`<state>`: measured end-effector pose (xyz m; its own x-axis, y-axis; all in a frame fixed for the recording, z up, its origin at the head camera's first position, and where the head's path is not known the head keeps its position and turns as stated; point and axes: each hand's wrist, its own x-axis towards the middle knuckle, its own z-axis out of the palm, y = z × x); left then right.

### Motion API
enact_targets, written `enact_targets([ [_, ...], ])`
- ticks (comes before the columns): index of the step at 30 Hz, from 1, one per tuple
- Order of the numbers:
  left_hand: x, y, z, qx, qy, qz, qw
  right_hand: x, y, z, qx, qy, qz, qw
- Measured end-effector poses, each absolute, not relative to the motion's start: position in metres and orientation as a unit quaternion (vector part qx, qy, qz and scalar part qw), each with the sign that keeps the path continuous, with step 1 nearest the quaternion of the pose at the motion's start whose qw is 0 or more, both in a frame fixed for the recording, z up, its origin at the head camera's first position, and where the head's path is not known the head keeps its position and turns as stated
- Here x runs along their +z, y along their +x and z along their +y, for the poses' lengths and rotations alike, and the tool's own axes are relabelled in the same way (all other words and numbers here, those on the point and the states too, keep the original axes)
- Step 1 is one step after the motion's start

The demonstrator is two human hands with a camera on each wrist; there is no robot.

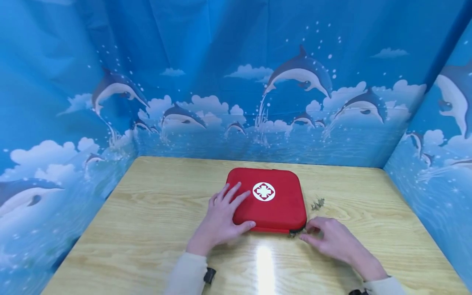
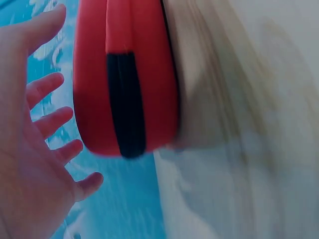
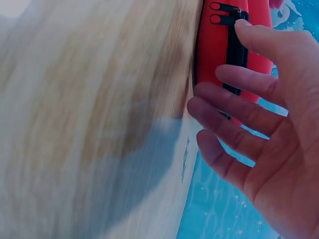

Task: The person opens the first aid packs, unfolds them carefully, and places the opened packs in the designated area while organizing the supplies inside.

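Red case point(image 1: 280, 211) lies on the surface point(image 1: 147, 229); we spread our left hand point(image 1: 221, 217) over its left side, our right hand point(image 1: 333, 237), fingers loosely extended, beside zipper pulls point(image 3: 228, 20) at its near right corner.

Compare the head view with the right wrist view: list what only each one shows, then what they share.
Only the head view shows the white cross on the lid of the red case, the leaping dolphins and the pale sleeves.

Only the right wrist view clearly shows two separate zipper pulls on the side of the case, and the palm of the right grip.

Both show the red case, the right grip beside it, the wooden table and the blue curtain.
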<state>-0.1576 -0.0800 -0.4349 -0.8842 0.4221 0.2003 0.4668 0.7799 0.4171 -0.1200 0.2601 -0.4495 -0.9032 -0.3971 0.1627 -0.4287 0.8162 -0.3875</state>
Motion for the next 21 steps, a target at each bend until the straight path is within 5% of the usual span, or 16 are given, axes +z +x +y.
enact_targets([
  [21,-0.429,-0.165,-0.037,-0.110,-0.283,-0.953,-0.011,-0.463,-0.119,0.240,0.256,0.248,-0.933,0.055],
])
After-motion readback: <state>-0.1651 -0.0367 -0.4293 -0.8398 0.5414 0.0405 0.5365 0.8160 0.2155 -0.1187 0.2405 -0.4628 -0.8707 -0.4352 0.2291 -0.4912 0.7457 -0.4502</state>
